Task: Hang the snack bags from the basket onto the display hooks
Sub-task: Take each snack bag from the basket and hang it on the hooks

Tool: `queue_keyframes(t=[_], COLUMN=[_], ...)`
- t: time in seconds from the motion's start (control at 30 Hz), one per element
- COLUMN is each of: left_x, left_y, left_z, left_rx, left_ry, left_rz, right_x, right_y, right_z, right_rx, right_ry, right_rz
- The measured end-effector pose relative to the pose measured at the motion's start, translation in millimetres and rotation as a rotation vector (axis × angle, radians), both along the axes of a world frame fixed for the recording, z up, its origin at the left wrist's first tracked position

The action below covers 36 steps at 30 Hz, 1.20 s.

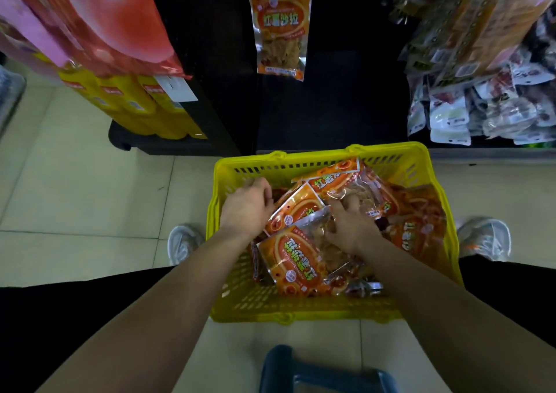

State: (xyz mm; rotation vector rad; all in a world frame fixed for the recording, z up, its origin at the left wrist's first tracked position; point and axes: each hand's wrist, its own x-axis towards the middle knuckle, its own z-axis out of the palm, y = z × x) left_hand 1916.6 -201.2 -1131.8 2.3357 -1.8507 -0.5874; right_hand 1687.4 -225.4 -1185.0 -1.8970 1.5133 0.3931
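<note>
A yellow plastic basket (316,159) sits on the floor between my feet, holding several orange snack bags. Both hands are inside it. My left hand (246,209) reaches in at the left side, fingers curled down at the edge of an orange bag (296,209); whether it grips the bag is hidden. My right hand (350,224) lies spread with fingers on top of the bags, touching a bag with a clear window (301,260). One orange snack bag (279,28) hangs on the dark display panel above the basket.
Red and pink packs and yellow boxes (132,104) fill the shelf at left. Mixed hanging snack packs (481,92) crowd the right side. A blue stool (319,371) stands at the bottom edge. Pale floor tiles lie left of the basket.
</note>
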Motion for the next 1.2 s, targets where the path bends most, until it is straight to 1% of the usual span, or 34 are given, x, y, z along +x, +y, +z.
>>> queue_keyframes(t=[0.07, 0.13, 0.2, 0.33, 0.4, 0.47, 0.53, 0.6, 0.7, 0.83, 1.0, 1.1, 1.2], left_x=[-1, -3, -4, -5, -4, -5, -7, -9, -9, -10, -21, -32, -39], left_y=[3, 7, 10, 4, 1, 1, 3, 5, 6, 4, 4, 5, 8], left_z=[-2, -4, -5, -3, -1, 1, 0, -3, -11, -21, -26, -25, -25], left_rx=[0.038, 0.068, 0.065, 0.05, 0.078, 0.11, 0.134, 0.161, 0.191, 0.252, 0.244, 0.271, 0.223], left_ry=[0.005, -0.018, -0.023, -0.076, -0.124, -0.153, -0.164, -0.138, -0.032, 0.12, 0.262, 0.353, 0.287], left_rz=[-0.03, -0.062, -0.081, -0.101, -0.103, -0.1, -0.1, -0.101, -0.061, 0.01, 0.031, 0.052, -0.001], right_x=[-1, -2, -1, 5, 13, 20, 25, 24, 14, -1, -3, 1, 3], right_y=[5, 6, 5, 7, 13, 19, 20, 16, 8, -4, -13, -15, -17], right_z=[-4, -5, -4, -3, -1, -2, 0, 3, 3, 6, 4, 5, 5], right_rx=[-0.073, -0.182, -0.258, -0.239, -0.212, -0.22, -0.269, -0.342, -0.439, -0.536, -0.524, -0.493, -0.423], right_ry=[0.0, 0.03, 0.023, -0.1, -0.102, -0.054, 0.006, 0.061, 0.121, 0.15, 0.116, 0.14, 0.144], right_rz=[0.068, 0.189, 0.26, 0.394, 0.447, 0.475, 0.459, 0.399, 0.289, 0.16, 0.083, 0.072, 0.073])
